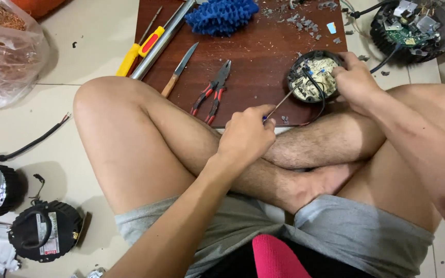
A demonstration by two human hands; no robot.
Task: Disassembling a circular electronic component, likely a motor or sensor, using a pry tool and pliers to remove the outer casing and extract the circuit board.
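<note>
Slippage is looking like the main risk: the left hand is closing its grip on a thin probe, which is poking into the round housing. The right hand is clamping that housing at the board edge, over the shin. A jerk could be sending the tip into fingers or wires. The housing is holding a pale circuit board; the plastic bag is holding brownish bits.

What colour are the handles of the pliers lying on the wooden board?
Red and black, on the pliers lying on the board; seen in the head view.
</note>
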